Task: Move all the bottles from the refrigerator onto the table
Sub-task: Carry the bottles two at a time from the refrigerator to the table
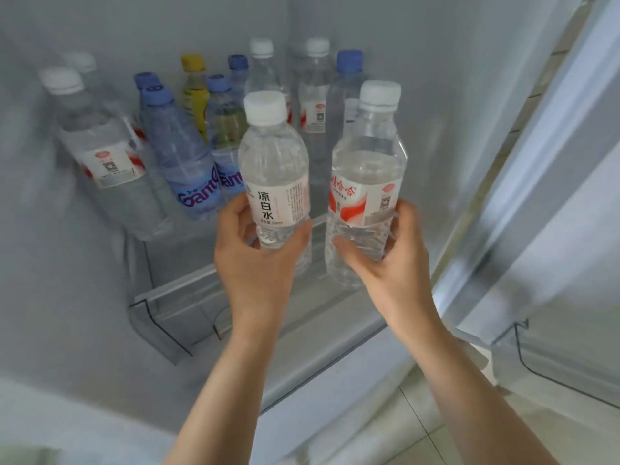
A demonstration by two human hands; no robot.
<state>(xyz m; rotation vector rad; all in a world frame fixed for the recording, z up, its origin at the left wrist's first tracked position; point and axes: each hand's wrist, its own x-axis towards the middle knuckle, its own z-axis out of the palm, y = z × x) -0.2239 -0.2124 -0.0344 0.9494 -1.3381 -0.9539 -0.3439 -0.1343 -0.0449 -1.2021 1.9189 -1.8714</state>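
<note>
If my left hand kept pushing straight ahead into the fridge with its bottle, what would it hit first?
Probably the blue-capped bottle with the blue label just behind the small white-capped bottle that the left hand grips. Depth is hard to judge from this view, so the gap between them is unclear.

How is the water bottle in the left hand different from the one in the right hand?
The left hand's bottle is shorter and rounder; the right hand's bottle is taller. The left hand's bottle has a pale label with black characters; the right hand's bottle has a red and white label. Both are clear, white-capped, upright, and held near the bottom.
</note>
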